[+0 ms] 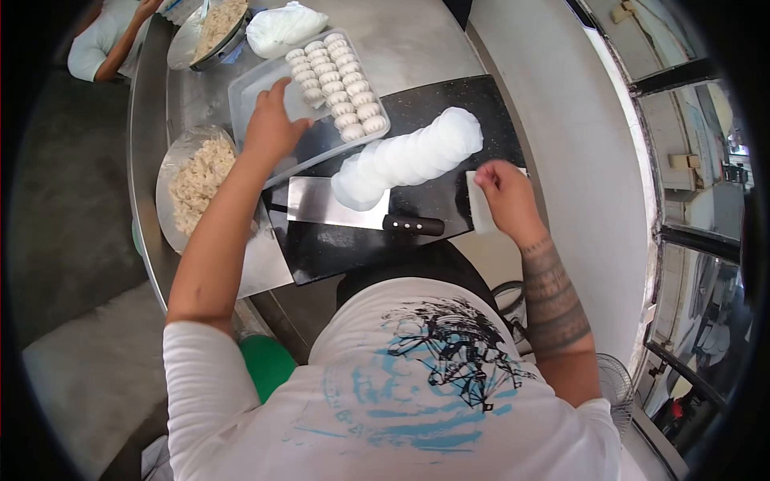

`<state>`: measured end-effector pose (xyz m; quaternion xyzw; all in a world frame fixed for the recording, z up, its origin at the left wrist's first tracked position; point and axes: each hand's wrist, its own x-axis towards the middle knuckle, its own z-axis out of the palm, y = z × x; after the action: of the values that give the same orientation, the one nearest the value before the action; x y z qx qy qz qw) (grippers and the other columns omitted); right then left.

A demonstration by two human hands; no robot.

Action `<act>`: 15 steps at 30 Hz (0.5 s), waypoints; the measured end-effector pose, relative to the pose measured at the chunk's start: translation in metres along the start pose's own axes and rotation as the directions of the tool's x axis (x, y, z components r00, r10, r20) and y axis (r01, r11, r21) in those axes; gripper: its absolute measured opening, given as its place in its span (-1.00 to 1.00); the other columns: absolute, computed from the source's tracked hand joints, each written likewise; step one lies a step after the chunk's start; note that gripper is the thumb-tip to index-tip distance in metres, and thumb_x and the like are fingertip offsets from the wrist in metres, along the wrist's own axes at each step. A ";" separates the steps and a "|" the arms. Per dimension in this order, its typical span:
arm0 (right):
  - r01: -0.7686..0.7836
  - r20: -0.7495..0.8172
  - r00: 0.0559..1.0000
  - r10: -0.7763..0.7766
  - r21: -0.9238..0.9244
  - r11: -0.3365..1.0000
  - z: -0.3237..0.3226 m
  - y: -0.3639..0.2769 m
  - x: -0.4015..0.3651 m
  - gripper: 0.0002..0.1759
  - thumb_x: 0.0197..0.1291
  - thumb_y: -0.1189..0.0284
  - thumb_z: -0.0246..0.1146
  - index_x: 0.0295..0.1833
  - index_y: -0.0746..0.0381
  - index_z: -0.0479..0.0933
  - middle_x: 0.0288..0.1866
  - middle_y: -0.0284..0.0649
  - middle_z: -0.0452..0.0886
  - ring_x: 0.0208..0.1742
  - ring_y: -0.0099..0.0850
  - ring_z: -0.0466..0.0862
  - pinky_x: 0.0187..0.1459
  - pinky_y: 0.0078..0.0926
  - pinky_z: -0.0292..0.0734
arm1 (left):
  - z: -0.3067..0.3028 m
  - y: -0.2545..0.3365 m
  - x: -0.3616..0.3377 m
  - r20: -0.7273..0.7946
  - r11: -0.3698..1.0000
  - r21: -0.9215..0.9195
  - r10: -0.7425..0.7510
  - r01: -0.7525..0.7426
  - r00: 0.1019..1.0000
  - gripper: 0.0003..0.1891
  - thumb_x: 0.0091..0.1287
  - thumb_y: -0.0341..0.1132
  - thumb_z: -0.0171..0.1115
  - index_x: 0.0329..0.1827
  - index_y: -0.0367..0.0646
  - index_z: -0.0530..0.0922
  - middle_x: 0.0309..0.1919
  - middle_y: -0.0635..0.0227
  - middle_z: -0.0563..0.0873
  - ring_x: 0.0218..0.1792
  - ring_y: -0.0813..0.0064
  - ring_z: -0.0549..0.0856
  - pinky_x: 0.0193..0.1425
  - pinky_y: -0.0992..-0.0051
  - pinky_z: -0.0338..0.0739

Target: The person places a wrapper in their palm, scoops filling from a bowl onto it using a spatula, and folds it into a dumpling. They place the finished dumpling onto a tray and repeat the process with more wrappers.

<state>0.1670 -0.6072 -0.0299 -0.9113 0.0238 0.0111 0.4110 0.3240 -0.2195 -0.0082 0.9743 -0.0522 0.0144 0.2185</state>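
My left hand (273,124) reaches over a clear plastic tray (241,108), its thumb and fingers apart with nothing between them. Beside its fingertips, rows of white pleated dumplings (333,80) fill the tray's right side. My right hand (507,200) is closed, fingers curled and fingertips together, above a white flat-sided piece (480,210) at the black board's right edge; whatever the fingers hold, if anything, is hidden. Between my hands, round white dough wrappers (409,156) overlap in a long row on the black board (321,256). A cleaver (337,204) lies below them, its black handle pointing right.
A bowl of pale filling (200,184) stands left of my left forearm. At the back are a second bowl of filling (220,28) and a white plastic bag (285,28). Another person's arm (120,48) shows at upper left. A wall (561,120) borders the right side.
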 end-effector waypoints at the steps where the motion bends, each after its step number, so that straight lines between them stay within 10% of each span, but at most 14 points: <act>1: 0.056 -0.016 0.998 -0.057 -0.037 0.998 0.002 0.005 0.016 -0.87 0.32 0.44 0.39 -0.18 0.29 0.64 -0.21 -0.06 0.70 -0.18 -0.08 0.69 -0.10 -0.18 0.59 | -0.014 0.013 -0.021 -0.025 0.997 -0.070 0.022 -0.024 0.999 -0.15 0.18 -0.36 0.62 0.56 -0.03 0.38 0.29 -0.02 0.57 0.19 0.00 0.70 0.22 0.19 0.68; 7: 0.312 0.239 0.936 -0.258 -0.228 0.922 0.010 0.017 0.089 -0.80 0.31 0.34 0.41 -0.19 0.27 0.66 -0.19 -0.06 0.73 -0.12 -0.02 0.72 -0.05 -0.11 0.60 | -0.060 0.058 -0.141 -0.123 0.940 -0.278 0.169 -0.197 0.978 -0.41 0.25 -0.46 0.54 0.37 -0.16 0.56 0.11 0.13 0.66 -0.07 0.26 0.71 0.03 0.35 0.63; 15: 0.011 0.270 0.958 0.095 -0.366 0.931 0.045 -0.009 0.138 -0.56 0.23 0.11 0.51 -0.15 0.33 0.74 -0.12 0.05 0.79 -0.04 0.04 0.78 0.05 -0.08 0.66 | -0.047 0.075 -0.226 -0.165 0.905 -0.422 -0.017 -0.055 0.986 -0.51 0.28 -0.54 0.47 0.30 -0.21 0.61 0.12 0.18 0.69 -0.04 0.34 0.71 0.06 0.40 0.62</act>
<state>0.3058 -0.5717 -0.0585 -0.9597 -0.0179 0.1546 0.2341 0.0908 -0.2455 0.0544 0.8982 -0.0456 0.0851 0.4288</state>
